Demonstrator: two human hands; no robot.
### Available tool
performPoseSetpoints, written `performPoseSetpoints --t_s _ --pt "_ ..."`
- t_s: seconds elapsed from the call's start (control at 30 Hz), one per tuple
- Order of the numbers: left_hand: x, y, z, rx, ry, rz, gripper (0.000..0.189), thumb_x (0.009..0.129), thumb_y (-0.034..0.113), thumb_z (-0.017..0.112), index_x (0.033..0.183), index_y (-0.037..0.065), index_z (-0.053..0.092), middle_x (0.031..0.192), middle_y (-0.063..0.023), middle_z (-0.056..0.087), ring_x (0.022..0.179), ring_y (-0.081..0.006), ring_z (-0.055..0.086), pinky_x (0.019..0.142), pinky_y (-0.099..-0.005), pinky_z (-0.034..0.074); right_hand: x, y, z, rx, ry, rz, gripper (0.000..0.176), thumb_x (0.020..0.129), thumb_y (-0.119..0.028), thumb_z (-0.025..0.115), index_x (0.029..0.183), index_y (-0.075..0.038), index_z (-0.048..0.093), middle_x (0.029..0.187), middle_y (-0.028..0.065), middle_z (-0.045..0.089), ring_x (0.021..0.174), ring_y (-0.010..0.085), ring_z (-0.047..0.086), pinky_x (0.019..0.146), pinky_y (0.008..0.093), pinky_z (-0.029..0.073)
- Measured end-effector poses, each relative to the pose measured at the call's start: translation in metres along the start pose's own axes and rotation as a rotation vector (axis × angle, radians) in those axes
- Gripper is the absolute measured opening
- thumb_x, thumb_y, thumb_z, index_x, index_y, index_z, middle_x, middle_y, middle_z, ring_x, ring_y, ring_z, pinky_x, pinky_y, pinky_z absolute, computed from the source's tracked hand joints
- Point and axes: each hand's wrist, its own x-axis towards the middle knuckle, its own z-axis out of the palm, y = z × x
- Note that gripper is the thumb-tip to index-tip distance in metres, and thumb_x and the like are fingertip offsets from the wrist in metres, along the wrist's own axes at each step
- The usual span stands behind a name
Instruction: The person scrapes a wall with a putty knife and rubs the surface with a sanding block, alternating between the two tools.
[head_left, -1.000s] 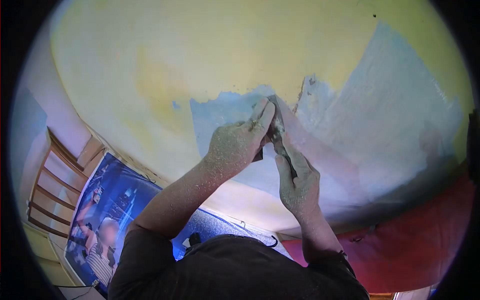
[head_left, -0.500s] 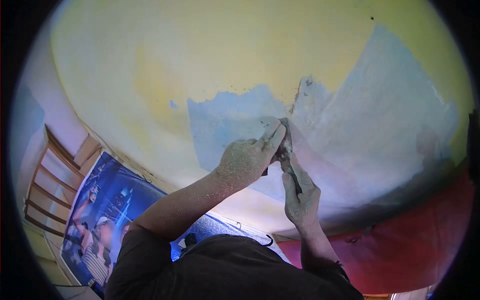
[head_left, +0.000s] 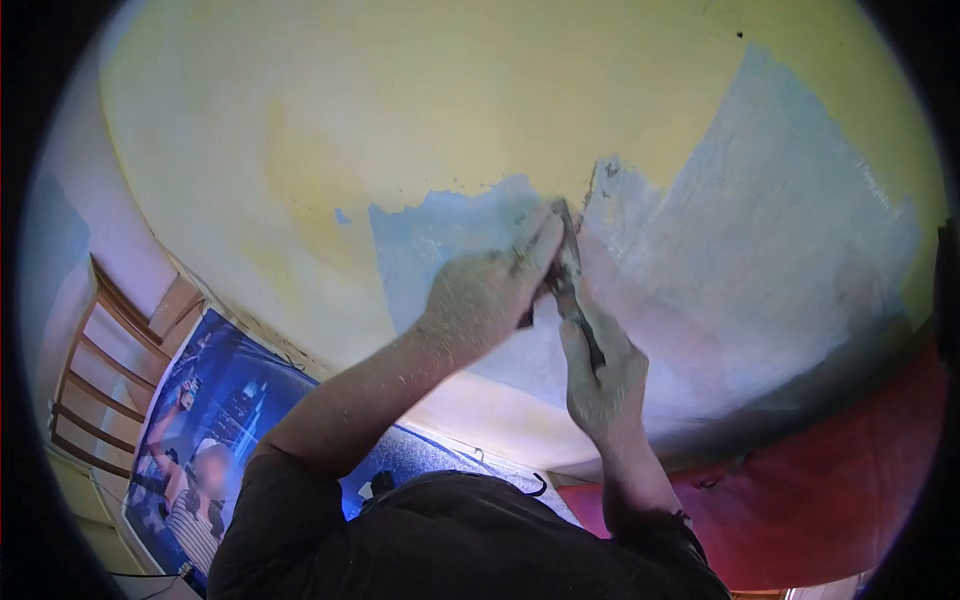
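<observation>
My right hand (head_left: pixel 608 385) is wrapped round the handle of a dusty scraper (head_left: pixel 568 285), whose blade lies against the wall (head_left: pixel 480 90). Higher up the tool, my left hand (head_left: pixel 485 285) grips the blade, its fingers pressed together along it. White dust covers both hands and the left forearm. Under the blade is a bare bluish-grey patch (head_left: pixel 430 245) bordered by ragged yellow paint. Just right of the blade tip runs a cracked, chipped spot (head_left: pixel 607 172). The blade's working edge is partly hidden by my left fingers.
A larger grey-white patch (head_left: pixel 760 230) spreads across the wall on the right. Below it hangs a red covering (head_left: pixel 800 480). At lower left are a blue printed poster (head_left: pixel 235 400) and a wooden slatted frame (head_left: pixel 100 415).
Both hands and the scraper have slid a little up the wall, and the blade tip now sits nearer the yellow paint edge. My grip looks the same.
</observation>
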Motion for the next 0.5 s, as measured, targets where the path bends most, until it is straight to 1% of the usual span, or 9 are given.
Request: performPoseSetpoints --t_s 0.03,0.1,0.13,0.17,0.3,0.4,0.43,0.5 --pt "0.006 -0.005 -0.008 0.073 -0.02 -0.009 0.077 0.102 0.028 0.077 0.167 0.002 0.046 0.166 -0.0248 0.057 0.083 -0.0315 0.082 0.07 -0.0439 0.066 0.003 -0.001 0.004 0.039 0.007 -0.002 0.049 0.109 -0.004 0.072 0.157 -0.001 0.064 0.124 0.0267 0.082 0.116 0.0362 0.082 0.097 0.0399 0.064" --pt "0.005 -0.009 -0.01 0.013 0.046 -0.001 0.077 0.101 0.027 0.078 0.167 0.002 0.046 0.167 -0.0241 0.057 0.085 -0.0315 0.082 0.071 -0.0437 0.066 0.014 0.0 0.011 0.115 0.031 -0.026 0.049 0.109 -0.005 0.072 0.158 -0.002 0.064 0.124 0.0267 0.082 0.116 0.0363 0.083 0.097 0.0402 0.064" --pt "0.007 -0.01 -0.011 -0.012 0.086 0.002 0.077 0.101 0.027 0.079 0.166 0.002 0.046 0.167 -0.0238 0.056 0.086 -0.0315 0.082 0.072 -0.0436 0.067 0.014 0.0 0.007 0.088 0.028 -0.034 0.049 0.109 -0.005 0.072 0.158 -0.003 0.064 0.124 0.0263 0.082 0.115 0.0363 0.083 0.096 0.0407 0.064" --pt "0.008 -0.006 -0.012 -0.021 0.075 -0.003 0.077 0.1 0.024 0.079 0.166 0.002 0.047 0.167 -0.0243 0.057 0.086 -0.0317 0.082 0.072 -0.0435 0.067 0.012 -0.002 0.001 0.06 0.024 -0.038 0.049 0.109 -0.006 0.072 0.158 -0.003 0.064 0.123 0.026 0.082 0.115 0.0364 0.083 0.096 0.0412 0.064" --pt "0.0 -0.001 0.004 0.0 0.079 0.035 0.077 0.1 0.025 0.079 0.167 0.003 0.047 0.165 -0.024 0.059 0.082 -0.0306 0.082 0.072 -0.0421 0.067 0.001 0.005 0.002 0.042 0.063 -0.051 0.046 0.109 -0.007 0.072 0.155 -0.006 0.067 0.122 0.0246 0.082 0.111 0.0385 0.083 0.093 0.0438 0.065" --pt "0.01 -0.015 -0.009 0.082 0.128 -0.008 0.078 0.099 0.026 0.079 0.167 0.004 0.047 0.166 -0.0222 0.059 0.083 -0.0296 0.082 0.071 -0.0412 0.067 0.023 0.0 0.011 0.071 0.042 -0.075 0.044 0.109 -0.007 0.071 0.152 -0.006 0.068 0.122 0.0249 0.082 0.11 0.0407 0.082 0.091 0.0451 0.064" --pt "0.013 -0.015 -0.016 0.08 0.11 -0.031 0.078 0.099 0.026 0.079 0.167 0.005 0.047 0.167 -0.0215 0.058 0.083 -0.0292 0.082 0.071 -0.041 0.066 0.032 -0.01 0.009 0.026 0.019 -0.053 0.042 0.108 -0.006 0.072 0.15 -0.005 0.069 0.121 0.0257 0.081 0.108 0.0419 0.082 0.09 0.0458 0.064" --pt "0.016 -0.014 -0.025 0.068 0.085 -0.06 0.078 0.099 0.027 0.079 0.167 0.005 0.047 0.167 -0.0207 0.058 0.084 -0.0284 0.082 0.071 -0.0409 0.066 0.03 -0.013 0.01 0.011 0.035 -0.075 0.042 0.108 -0.006 0.072 0.15 -0.005 0.07 0.121 0.0258 0.082 0.107 0.0414 0.082 0.09 0.0458 0.064"
